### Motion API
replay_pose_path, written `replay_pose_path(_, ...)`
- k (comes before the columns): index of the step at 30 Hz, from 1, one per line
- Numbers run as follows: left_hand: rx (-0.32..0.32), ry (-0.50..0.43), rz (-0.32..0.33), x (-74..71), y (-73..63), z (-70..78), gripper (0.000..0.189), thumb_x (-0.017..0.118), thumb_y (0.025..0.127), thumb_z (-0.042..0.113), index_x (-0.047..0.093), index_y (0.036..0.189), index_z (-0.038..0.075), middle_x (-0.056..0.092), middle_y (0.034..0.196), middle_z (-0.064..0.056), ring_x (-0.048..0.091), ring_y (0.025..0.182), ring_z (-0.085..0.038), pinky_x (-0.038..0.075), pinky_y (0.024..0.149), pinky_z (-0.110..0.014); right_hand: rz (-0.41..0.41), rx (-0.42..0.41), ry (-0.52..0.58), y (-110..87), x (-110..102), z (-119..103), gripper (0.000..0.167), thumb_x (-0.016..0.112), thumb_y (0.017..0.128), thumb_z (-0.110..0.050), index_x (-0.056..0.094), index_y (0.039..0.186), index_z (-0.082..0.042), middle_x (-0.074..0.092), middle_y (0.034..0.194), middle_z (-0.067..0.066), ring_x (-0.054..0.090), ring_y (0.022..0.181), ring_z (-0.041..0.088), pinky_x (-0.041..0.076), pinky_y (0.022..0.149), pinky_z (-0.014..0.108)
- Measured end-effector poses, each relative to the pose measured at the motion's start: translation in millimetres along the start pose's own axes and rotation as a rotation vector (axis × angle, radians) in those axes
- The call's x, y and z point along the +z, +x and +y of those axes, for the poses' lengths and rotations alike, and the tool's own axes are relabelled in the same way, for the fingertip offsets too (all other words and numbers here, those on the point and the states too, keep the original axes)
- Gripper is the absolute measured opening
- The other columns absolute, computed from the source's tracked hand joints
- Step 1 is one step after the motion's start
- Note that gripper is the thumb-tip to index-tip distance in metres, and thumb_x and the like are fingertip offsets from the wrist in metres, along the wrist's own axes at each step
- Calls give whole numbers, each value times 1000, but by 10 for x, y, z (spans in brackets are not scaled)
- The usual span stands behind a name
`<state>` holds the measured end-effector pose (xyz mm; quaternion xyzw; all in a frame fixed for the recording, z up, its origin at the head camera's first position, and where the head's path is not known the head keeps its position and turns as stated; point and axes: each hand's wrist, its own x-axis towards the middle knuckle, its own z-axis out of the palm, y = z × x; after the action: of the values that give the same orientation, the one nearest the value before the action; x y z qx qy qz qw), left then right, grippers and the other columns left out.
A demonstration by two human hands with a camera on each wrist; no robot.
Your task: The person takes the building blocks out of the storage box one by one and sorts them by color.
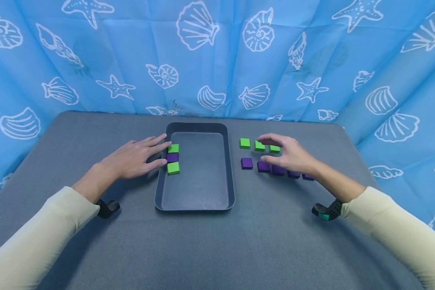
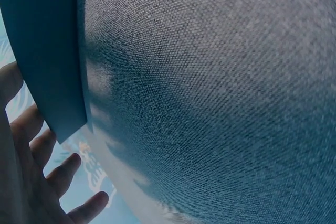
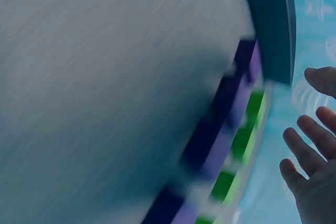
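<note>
Inside the dark grey tray (image 1: pixel 203 205), a green block (image 1: pixel 173 168), a purple block (image 1: pixel 172 157) and another green block (image 1: pixel 173 148) form a column along the left wall. My left hand (image 1: pixel 132 159) lies over the tray's left rim with fingers spread and mostly straight. Its fingertips are beside these blocks; whether they touch is hard to tell. Right of the tray, my right hand (image 1: pixel 288 153) hovers above the loose blocks, thumb and fingers apart, nothing between them. Under it run a row of green blocks (image 1: pixel 244 143) and a row of purple blocks (image 1: pixel 247 163), partly hidden by the hand.
A grey cloth-covered table (image 1: pixel 203 249) carries everything. Behind it hangs a blue curtain (image 1: pixel 217 56) with white shell and starfish prints. In the right wrist view, purple blocks (image 3: pixel 205 145) stand nearer the camera than green blocks (image 3: pixel 244 140). A black strap device (image 1: pixel 328 210) sits on the right wrist.
</note>
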<state>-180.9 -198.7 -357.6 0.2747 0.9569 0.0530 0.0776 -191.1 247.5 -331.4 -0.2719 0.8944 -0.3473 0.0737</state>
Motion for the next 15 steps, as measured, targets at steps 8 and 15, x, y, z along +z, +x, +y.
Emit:
replay_pose_path(8,-4,-1,1,11,6,-12,68,42,102,55,30,158,18,20,165,-12,27,146,-42,26,109,-70,-99,-97,-19,456,333,-495,56,75,89,-19,54,139,-5,58,138,11,54,129,25,40,109,48)
replay_pose_path(15,-21,-9,-8,18,29,-34,69,43,102,56,31,158,18,20,165,-11,26,146,-42,26,109,-70,-210,-151,-10,762,578,-839,60,78,88,-22,53,140,-8,58,140,8,55,129,20,42,108,43)
